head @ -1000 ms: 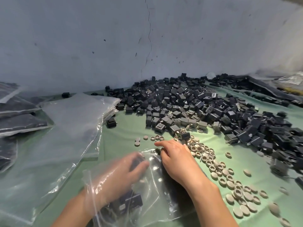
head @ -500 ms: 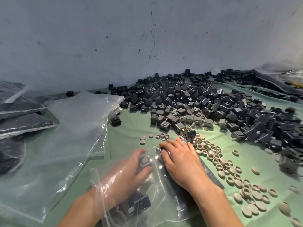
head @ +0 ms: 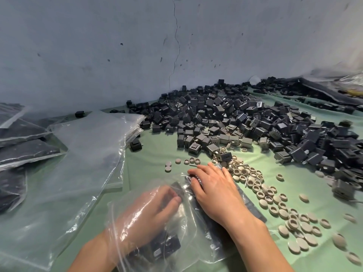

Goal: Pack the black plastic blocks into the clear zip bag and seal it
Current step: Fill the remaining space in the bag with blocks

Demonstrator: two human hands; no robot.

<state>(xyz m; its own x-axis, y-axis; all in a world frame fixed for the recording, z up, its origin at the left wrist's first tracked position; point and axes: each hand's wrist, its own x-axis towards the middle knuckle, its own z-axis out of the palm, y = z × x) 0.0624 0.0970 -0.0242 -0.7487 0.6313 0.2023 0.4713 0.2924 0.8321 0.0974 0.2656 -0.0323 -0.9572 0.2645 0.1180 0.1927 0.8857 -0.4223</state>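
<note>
Head view: L hand is inside the clear plastic zip bag, seen thru the film. Its fingers are loosely bent and blurred, so can't tell if it holds anything. R hand lies flat on top of the bag w/ fingers straight, pinning it to the green tabletop. A few black plastic blocks sit in the bag near the L wrist. The big loose block pile is farther back, by the wall.

Step looks like loading, bag far from full. Best approach imo: keep the mouth pinned and wide, push blocks to the bottom, and keep the zip strip clear before sealing.

Room: beige round caps lie just beside the R hand, so a sweep risks dragging them in. The stack of empty clear bags is close on the L. There's a bare green strip btwn bag and pile for reaching.
</note>
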